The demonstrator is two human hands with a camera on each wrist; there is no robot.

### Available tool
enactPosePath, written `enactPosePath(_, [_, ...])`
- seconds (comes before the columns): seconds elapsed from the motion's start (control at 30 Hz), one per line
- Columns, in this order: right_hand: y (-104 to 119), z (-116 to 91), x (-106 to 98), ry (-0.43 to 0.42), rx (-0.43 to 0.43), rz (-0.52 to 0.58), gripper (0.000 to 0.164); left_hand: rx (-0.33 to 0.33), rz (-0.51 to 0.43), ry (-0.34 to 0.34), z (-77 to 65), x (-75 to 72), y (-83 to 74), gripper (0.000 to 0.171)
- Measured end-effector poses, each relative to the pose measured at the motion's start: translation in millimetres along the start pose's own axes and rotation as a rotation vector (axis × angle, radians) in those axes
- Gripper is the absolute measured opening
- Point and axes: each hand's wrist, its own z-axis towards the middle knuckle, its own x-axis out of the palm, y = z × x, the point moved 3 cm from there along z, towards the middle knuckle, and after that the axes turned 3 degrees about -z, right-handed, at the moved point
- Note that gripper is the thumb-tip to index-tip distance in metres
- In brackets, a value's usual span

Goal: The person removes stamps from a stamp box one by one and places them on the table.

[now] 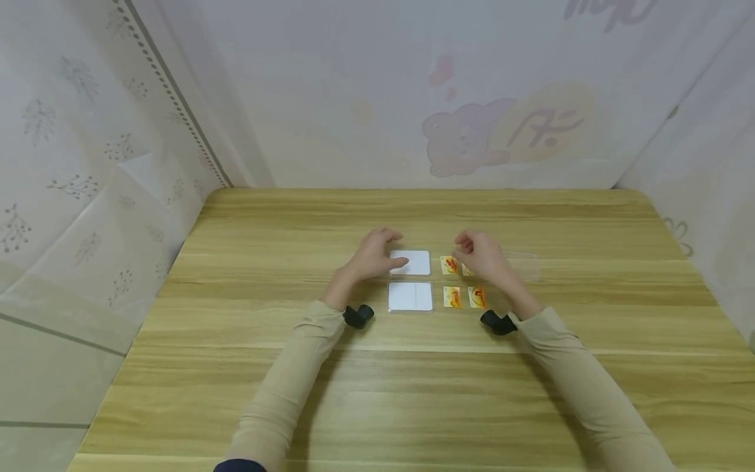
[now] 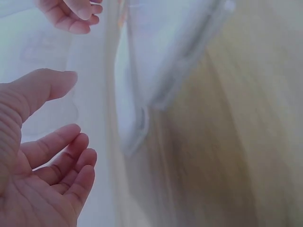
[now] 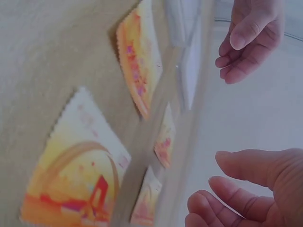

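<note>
Two flat white rectangular cases with clear edges lie on the table, a far one and a near one. To their right several yellow-orange postage stamps with perforated edges lie in two rows, among them a near right stamp and a far left stamp. My left hand hovers at the far case's left end, thumb and fingers spread apart, holding nothing. Over the far stamps, my right hand has loosely bent fingers with nothing between them in the right wrist view; it partly covers one stamp.
A faint clear plastic sheet lies right of the right hand. The wooden table meets a pale printed curtain at the back, with more curtain along both sides. Black wrist cameras sit at both cuffs.
</note>
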Motion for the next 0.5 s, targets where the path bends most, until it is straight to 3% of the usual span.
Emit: enactPosePath(0.5, [-9, -16, -25, -0.034, 0.01, 0.067, 0.033, 0.082, -0.09, -0.032, 16.9, 11.4, -28.2, 0.054])
